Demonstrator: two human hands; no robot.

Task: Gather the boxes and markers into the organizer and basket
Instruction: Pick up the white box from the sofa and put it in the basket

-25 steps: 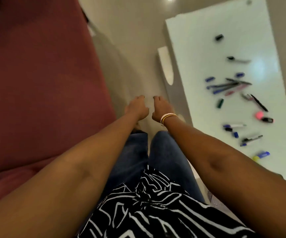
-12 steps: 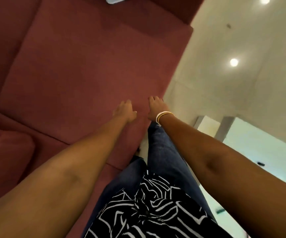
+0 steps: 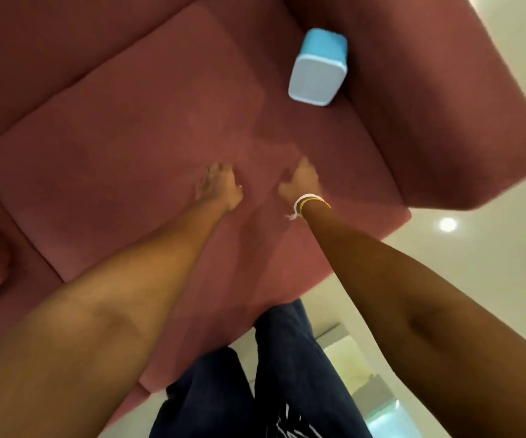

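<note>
A light blue box-shaped container (image 3: 318, 68) lies on its side on the red sofa seat, close to the right armrest. My left hand (image 3: 220, 187) and my right hand (image 3: 299, 184) reach forward over the seat cushion, side by side and some way short of the blue container. Both hands hold nothing and their fingers are loosely spread. A bracelet sits on my right wrist. No markers are in view.
The red sofa (image 3: 122, 128) fills most of the view, its armrest (image 3: 445, 99) on the right. A pale glossy floor (image 3: 492, 248) lies to the right. A corner of the white table (image 3: 378, 403) shows at the bottom right, beside my legs.
My view has swung from the white table with its scattered markers to the sofa. The blue container has come fully into view, and both hands have stretched out over the seat.
</note>
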